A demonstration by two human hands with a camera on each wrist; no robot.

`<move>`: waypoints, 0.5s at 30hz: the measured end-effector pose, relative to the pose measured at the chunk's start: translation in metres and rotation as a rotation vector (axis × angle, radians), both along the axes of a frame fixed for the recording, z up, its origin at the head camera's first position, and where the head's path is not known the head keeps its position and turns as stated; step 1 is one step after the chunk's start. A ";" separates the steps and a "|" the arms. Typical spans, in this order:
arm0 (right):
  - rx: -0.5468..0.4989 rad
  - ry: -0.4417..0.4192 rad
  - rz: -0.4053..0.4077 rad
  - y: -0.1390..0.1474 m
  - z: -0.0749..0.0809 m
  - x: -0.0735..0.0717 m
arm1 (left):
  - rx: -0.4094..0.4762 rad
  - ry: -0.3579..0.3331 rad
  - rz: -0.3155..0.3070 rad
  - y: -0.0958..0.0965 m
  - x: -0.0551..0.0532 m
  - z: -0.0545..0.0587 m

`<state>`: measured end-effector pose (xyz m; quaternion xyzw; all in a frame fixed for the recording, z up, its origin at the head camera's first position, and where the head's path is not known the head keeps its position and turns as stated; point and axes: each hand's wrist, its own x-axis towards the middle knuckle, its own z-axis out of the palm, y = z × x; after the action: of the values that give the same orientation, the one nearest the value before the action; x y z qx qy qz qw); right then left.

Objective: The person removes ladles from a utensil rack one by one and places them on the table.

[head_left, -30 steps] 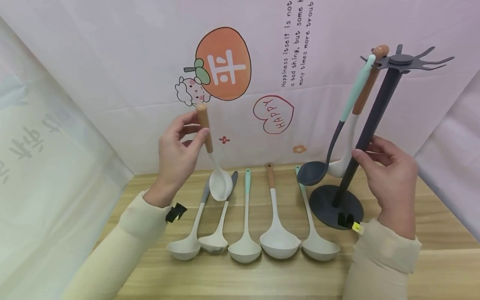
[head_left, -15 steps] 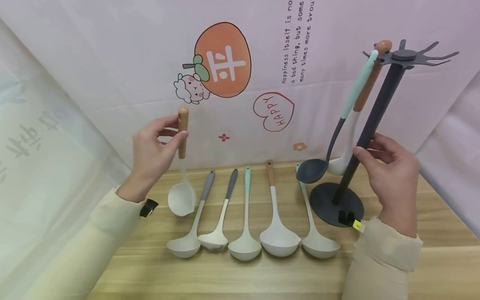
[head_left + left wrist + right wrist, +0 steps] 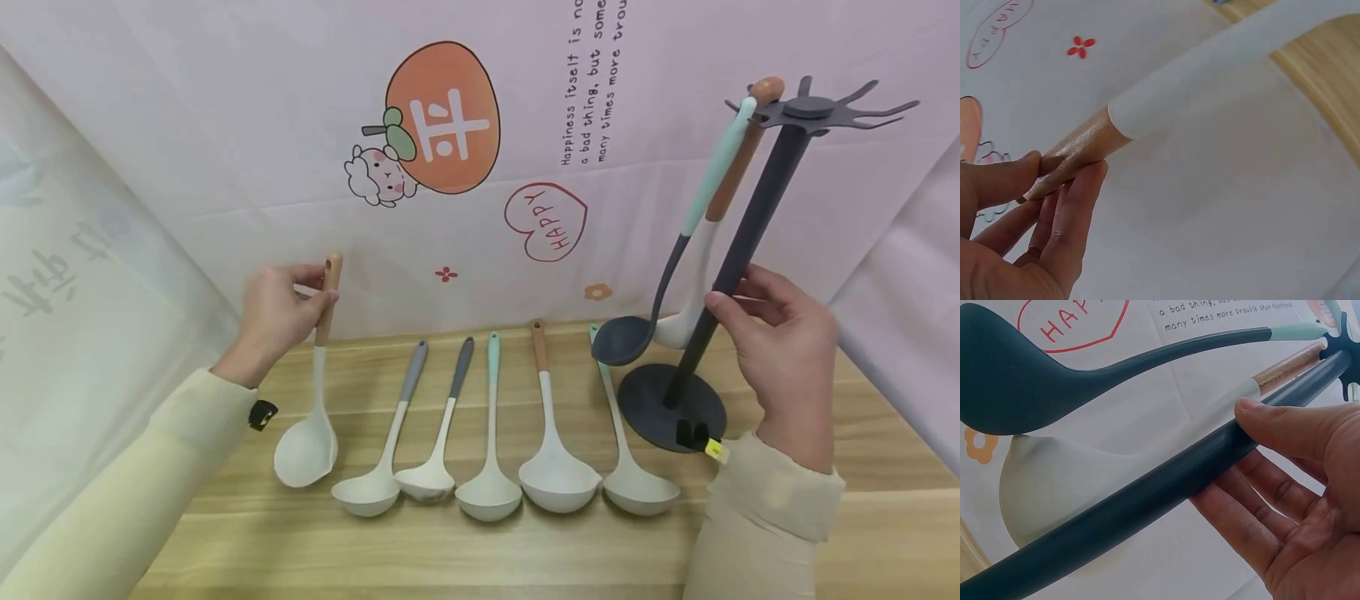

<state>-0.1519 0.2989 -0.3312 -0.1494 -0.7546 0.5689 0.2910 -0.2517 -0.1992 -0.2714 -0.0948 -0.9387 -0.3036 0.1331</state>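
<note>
My left hand [image 3: 276, 317] pinches the brown wooden handle of a white ladle [image 3: 307, 450] between thumb and fingers. The ladle hangs nearly upright at the left end of a row of ladles; whether its bowl touches the table I cannot tell. In the left wrist view the wooden handle [image 3: 1082, 147] shows between thumb and fingertips. My right hand [image 3: 783, 358] grips the post of a dark utensil stand [image 3: 757, 212]. From the stand's hooks hang a dark ladle [image 3: 622, 340] with a mint handle and, behind it, a white ladle [image 3: 1072, 494] with a brown handle.
Several white ladles lie side by side on the wooden table [image 3: 420, 558], among them a grey-handled ladle [image 3: 367, 492], a mint-handled ladle [image 3: 487, 496] and a brown-handled ladle [image 3: 558, 483]. A printed cloth [image 3: 300, 100] rises behind the table's back edge.
The left hand has carried the wooden-handled ladle leftward and down, from above the grey-handled ladles to beyond the row's left end. The right hand stays on the post.
</note>
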 end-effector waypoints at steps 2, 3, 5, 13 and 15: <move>-0.002 0.001 0.001 0.000 0.000 0.000 | -0.040 -0.064 0.012 -0.003 -0.004 -0.005; -0.004 -0.001 0.002 0.001 0.000 0.000 | -0.054 -0.092 0.014 -0.005 -0.006 -0.008; -0.003 -0.010 0.005 0.001 0.000 0.001 | -0.076 -0.136 0.022 -0.007 -0.010 -0.013; -0.004 -0.018 0.008 0.001 0.000 0.001 | -0.035 -0.265 0.007 -0.008 -0.024 -0.022; -0.005 -0.012 0.009 0.001 0.001 0.001 | -0.021 -0.307 0.001 -0.007 -0.027 -0.026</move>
<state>-0.1512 0.2998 -0.3305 -0.1501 -0.7557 0.5711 0.2833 -0.2789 -0.2061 -0.2972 -0.0480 -0.9512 -0.3045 -0.0128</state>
